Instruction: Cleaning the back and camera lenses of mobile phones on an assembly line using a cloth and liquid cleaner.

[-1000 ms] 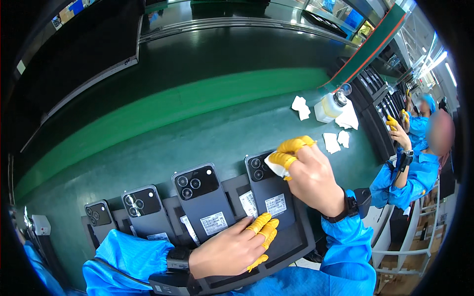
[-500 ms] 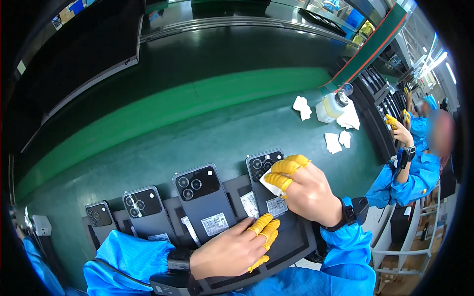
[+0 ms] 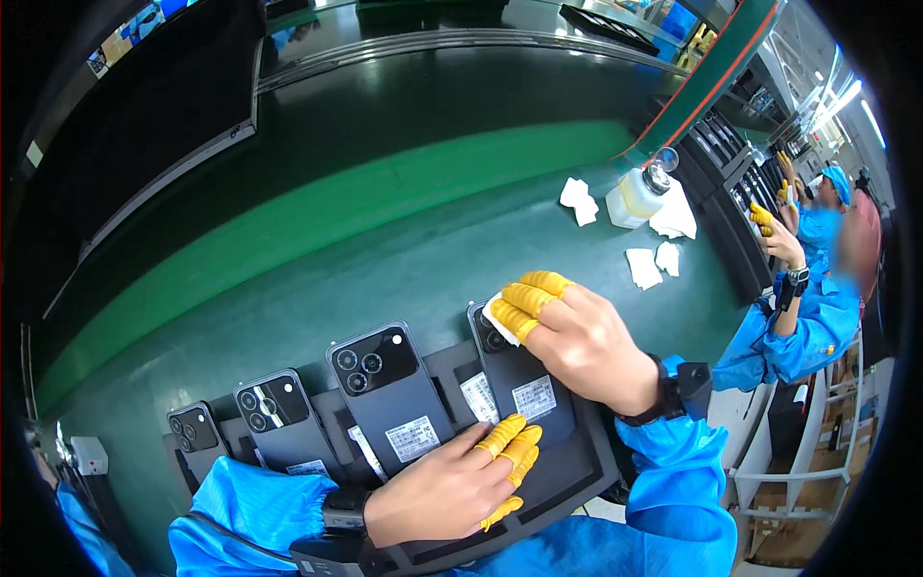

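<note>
Up toward eleven o'clock on the rightmost phone [image 3: 510, 370], the right hand [image 3: 588, 337] has slid its soft white wipe [image 3: 497, 319] since half a second ago, from the camera block's lower right to its upper part. At eight o'clock in the view, the leftmost phone [image 3: 200, 447] rests slanted in a dark matte tray [image 3: 567, 471]; the second phone [image 3: 288, 423] and third phone [image 3: 389, 409] follow toward seven, smooth slabs with glossy plates and round lenses. At six, the left hand [image 3: 433, 495] lies with fingers together in ribbed yellow cots, tips at the rightmost phone's lower end; I cannot tell whether it grips. At four, the right hand's cotted fingers pinch the wipe. Toward two, a translucent bottle [image 3: 633, 199] with squarish shoulders stands on the smooth green tabletop [image 3: 385, 279].
</note>
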Demonstrator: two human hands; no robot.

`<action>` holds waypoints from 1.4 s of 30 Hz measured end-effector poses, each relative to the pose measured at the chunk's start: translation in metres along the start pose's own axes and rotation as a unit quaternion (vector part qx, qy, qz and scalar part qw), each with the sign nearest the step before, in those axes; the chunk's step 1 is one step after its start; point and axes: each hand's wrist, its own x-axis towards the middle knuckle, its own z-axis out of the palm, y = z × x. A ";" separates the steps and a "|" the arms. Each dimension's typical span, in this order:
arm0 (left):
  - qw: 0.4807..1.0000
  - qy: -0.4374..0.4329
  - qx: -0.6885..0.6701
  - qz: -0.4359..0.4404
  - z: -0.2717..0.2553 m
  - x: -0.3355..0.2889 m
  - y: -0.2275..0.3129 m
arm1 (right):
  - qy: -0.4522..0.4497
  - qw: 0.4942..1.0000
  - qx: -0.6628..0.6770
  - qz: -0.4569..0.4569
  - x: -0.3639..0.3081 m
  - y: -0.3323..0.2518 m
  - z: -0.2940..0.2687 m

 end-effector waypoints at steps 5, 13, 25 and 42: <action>1.000 -0.001 0.011 -0.004 -0.002 -0.001 0.000 | -0.188 0.979 -0.027 0.069 -0.038 -0.001 -0.046; 1.000 -0.008 0.005 0.005 -0.001 -0.001 0.001 | -0.011 0.998 -0.026 0.054 -0.012 -0.002 -0.023; 1.000 0.002 0.021 -0.002 -0.001 0.000 0.001 | -0.035 0.998 0.011 0.044 -0.017 -0.016 -0.032; 0.999 0.046 -0.006 0.010 0.008 0.000 0.001 | -0.046 0.998 0.001 0.042 0.007 0.001 -0.010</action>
